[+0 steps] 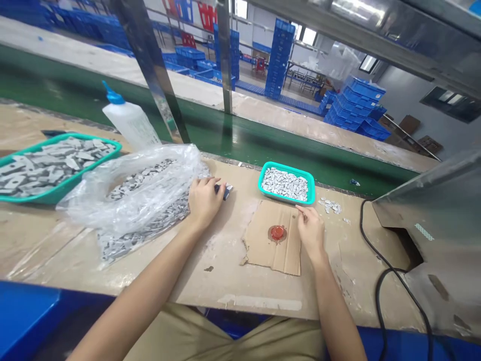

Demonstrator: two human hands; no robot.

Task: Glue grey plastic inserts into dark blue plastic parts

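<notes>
My left hand (pixel 205 201) is curled beside the plastic bag (pixel 150 188) of small grey pieces. Its fingers close over a small dark object (pixel 226 192) with a pale tip, mostly hidden under them. My right hand (pixel 311 229) hovers at the right edge of a torn cardboard piece (pixel 259 243), just below the front rim of a small teal basket (pixel 259 183) holding many small pale pieces. Its thumb and index finger come together; whatever is between them is too small to make out. On the cardboard sits a small red-brown round blob (pixel 277 232), with a wet stain around it.
A larger teal basket (pixel 67 181) of grey pieces stands at the left, near a white bottle with a blue nozzle (pixel 133 125). Loose pale bits (pixel 330 205) lie right of the small basket. A black cable (pixel 370 243) runs beside a metal box (pixel 443 215). Behind stretches a green belt (pixel 248 138).
</notes>
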